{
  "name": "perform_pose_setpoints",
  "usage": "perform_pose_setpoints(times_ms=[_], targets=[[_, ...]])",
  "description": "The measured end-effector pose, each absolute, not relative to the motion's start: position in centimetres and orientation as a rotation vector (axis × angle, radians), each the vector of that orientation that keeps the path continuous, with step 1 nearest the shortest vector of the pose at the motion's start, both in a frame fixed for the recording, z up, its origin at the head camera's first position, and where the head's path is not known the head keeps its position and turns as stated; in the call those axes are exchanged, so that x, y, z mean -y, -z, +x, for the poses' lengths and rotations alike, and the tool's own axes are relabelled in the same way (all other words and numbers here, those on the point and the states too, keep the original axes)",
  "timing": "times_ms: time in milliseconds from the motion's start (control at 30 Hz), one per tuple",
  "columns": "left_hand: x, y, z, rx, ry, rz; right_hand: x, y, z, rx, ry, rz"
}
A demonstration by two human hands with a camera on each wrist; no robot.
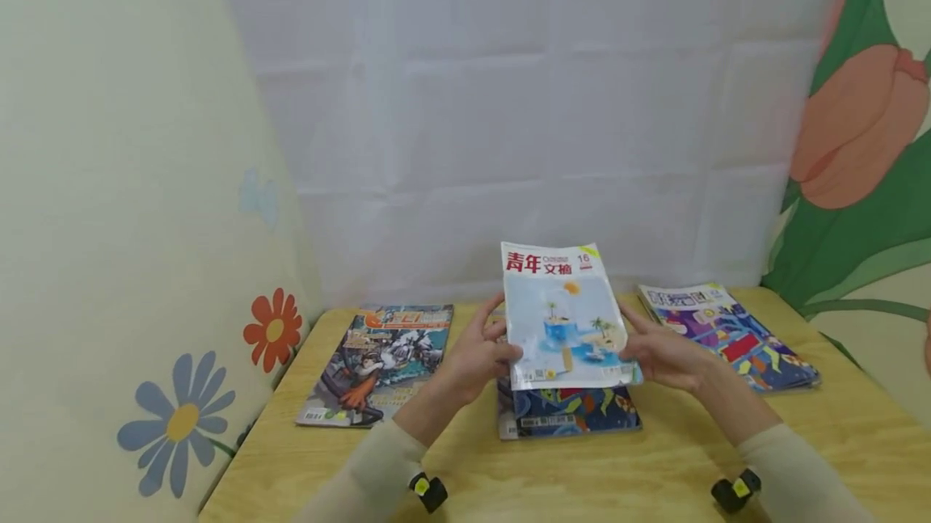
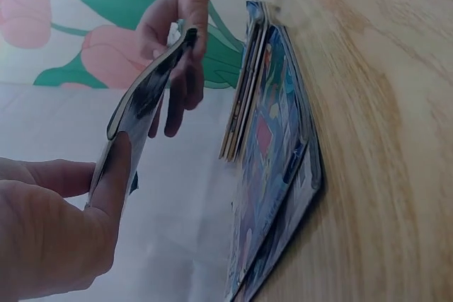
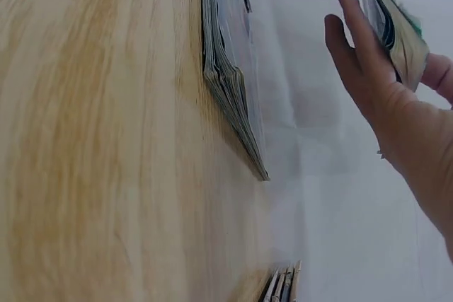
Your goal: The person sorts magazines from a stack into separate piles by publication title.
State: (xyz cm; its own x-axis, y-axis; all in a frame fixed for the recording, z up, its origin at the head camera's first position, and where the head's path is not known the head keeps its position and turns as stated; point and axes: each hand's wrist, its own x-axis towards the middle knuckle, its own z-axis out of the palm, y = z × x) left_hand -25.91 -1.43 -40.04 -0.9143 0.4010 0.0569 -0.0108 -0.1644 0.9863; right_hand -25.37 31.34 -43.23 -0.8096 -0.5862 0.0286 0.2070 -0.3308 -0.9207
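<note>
Both hands hold one magazine [image 1: 563, 317] with a red title and a pale blue cover, tilted up above the middle pile [image 1: 570, 416]. My left hand [image 1: 476, 357] grips its left edge, thumb [image 2: 119, 167] on the cover and fingers behind. My right hand [image 1: 665, 357] pinches the right edge. In the left wrist view the magazine [image 2: 145, 90] shows edge-on, bowed between the left hand [image 2: 42, 238] and the right hand [image 2: 177, 26]. In the right wrist view the right hand [image 3: 396, 118] has its fingers behind the magazine [image 3: 393, 26].
A comic-style magazine [image 1: 381, 361] lies on the left of the wooden table [image 1: 655, 466]. A pile of colourful magazines [image 1: 727, 333] sits at the right, also seen as a pile [image 3: 226, 68]. White sheeting hangs behind, flowered walls at both sides.
</note>
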Motion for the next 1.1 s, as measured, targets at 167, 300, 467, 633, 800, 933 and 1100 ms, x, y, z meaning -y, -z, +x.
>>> perform_pose_setpoints(times_ms=[167,300,467,633,800,933,1100], targets=[[1.5,40.0,-26.0,-1.846,-2.139,0.415,-31.2,42.9,-25.3,-1.34,2.141,-0.562],[1.4,40.1,-26.1,-1.847,-2.141,0.412,-31.3,42.6,-25.3,-1.337,2.136,-0.543],[1.1,40.4,-26.3,-1.847,-2.137,0.414,-31.7,42.6,-25.3,-1.337,2.136,-0.534],[0.7,40.6,-26.3,-1.863,-2.124,0.412,-32.0,42.8,-25.2,-1.316,2.14,-0.553],[0.5,40.6,-26.3,-1.885,-2.112,0.369,-32.0,42.7,-24.9,-1.353,2.15,-0.513],[0.0,40.5,-26.6,-1.918,-2.094,0.354,-32.3,42.6,-24.9,-1.38,2.161,-0.485],[-1.0,41.0,-26.9,-1.948,-2.077,0.323,-33.1,42.5,-25.1,-1.377,2.147,-0.454]])
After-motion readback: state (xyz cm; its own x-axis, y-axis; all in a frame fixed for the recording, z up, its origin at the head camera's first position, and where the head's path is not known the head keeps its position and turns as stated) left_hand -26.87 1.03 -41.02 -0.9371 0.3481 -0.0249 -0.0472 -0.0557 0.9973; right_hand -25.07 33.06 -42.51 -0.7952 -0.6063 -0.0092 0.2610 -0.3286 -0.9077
